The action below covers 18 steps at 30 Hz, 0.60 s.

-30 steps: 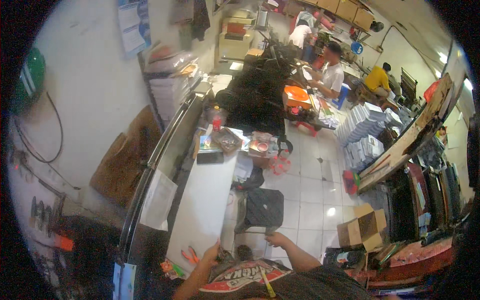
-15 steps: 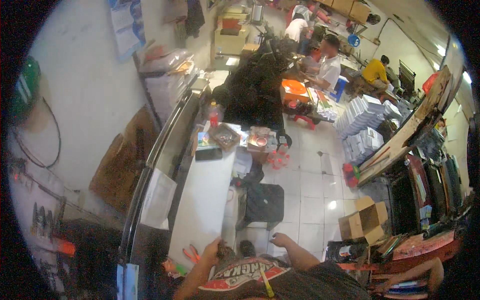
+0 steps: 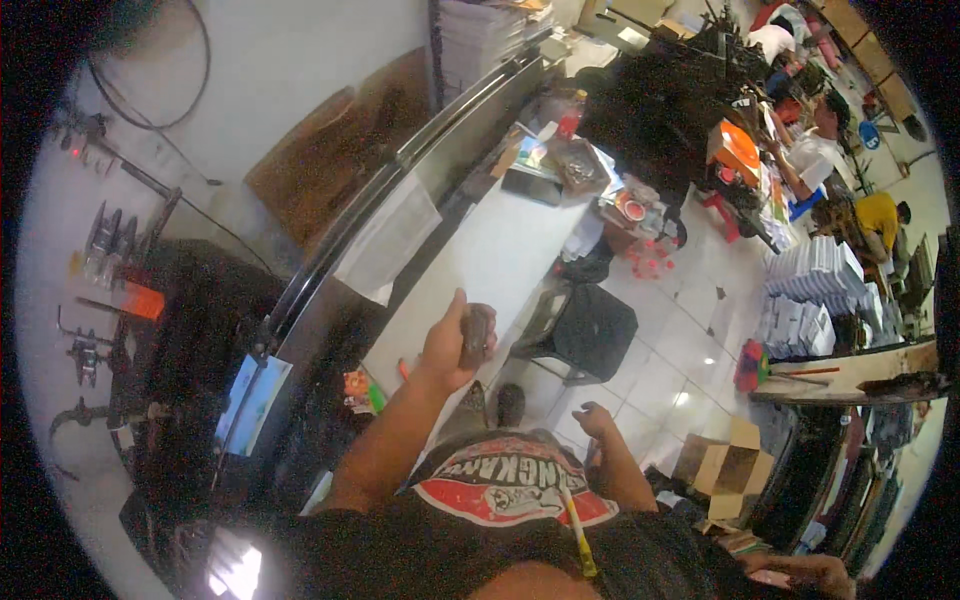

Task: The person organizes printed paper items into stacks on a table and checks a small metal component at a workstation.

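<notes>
The left hand [image 3: 452,345] grips a small dark object [image 3: 477,335] above the white table [image 3: 480,262]. The right hand [image 3: 598,420] hangs loosely curled, empty, near the black stool [image 3: 590,330]

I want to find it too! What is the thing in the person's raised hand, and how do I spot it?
Start at the long white table that runs along the wall. Over its near end, the left hand is raised and wrapped around a small dark brown block-like object. What it is cannot be told, but it alone is held up in the air, while the cluttered things sit at the table's far end.
</notes>
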{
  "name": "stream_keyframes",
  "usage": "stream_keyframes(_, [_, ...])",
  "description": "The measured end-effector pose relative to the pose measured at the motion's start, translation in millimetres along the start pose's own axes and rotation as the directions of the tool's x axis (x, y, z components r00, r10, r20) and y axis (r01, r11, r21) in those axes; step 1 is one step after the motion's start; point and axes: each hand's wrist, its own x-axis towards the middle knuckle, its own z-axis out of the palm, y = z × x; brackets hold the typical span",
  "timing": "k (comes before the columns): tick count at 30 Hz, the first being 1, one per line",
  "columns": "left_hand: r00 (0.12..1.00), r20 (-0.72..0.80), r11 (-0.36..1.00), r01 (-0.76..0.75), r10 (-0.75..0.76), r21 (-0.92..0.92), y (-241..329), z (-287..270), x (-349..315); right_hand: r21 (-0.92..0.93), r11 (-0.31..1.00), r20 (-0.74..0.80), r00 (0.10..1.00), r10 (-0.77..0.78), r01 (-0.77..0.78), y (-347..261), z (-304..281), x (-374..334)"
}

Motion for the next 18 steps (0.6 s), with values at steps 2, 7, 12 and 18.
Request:
stream_keyframes(2, [1.0,0.012,1.0,-0.028,0.028,-0.003,2,0,-4,-0.007,1.0,0.016,1.0,0.016,-0.016,3,4,-2])
stream_keyframes(7, [0.998,-0.003,0.996,-0.061,0.061,-0.061,4,4,-11,0.004,1.0,0.015,1.0,0.002,-0.002,-3,-3,-3])
stream_keyframes(12, [0.992,-0.047,0.991,-0.117,0.114,-0.065,5,9,-10,-0.008,1.0,-0.022,0.999,-0.027,0.027,-3,-5,5])
stream_keyframes(18, [0.972,-0.106,0.976,-0.215,0.209,-0.046,7,8,-7,0.006,0.999,-0.003,0.999,-0.039,0.039,-7,-7,10])
